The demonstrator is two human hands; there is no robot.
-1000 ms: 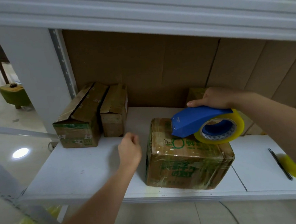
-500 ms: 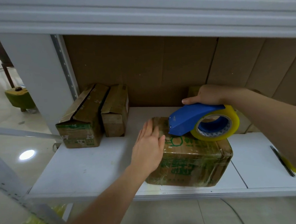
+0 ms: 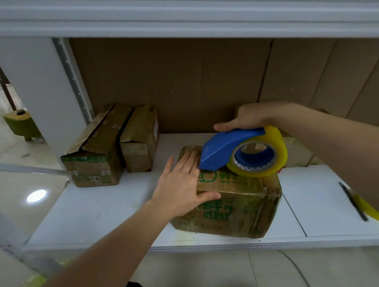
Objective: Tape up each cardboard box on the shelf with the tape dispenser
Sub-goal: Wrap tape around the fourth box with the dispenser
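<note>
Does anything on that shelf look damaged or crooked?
Yes. The box under the tape dispenser sits turned at an angle to the shelf edge, with a dented, torn near right corner. The larger box at back left has its top seam gaping open.

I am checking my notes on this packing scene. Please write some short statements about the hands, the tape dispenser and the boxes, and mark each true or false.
1. The right hand grips the blue plastic tape dispenser with its yellow roll. True.
2. The left hand lies flat on the brown cardboard box with green print. True.
3. The dispenser's nose is on the white shelf board. False: it is on the box top.
4. Three boxes stand at the shelf's back left. False: two cardboard boxes stand there, side by side.
</note>
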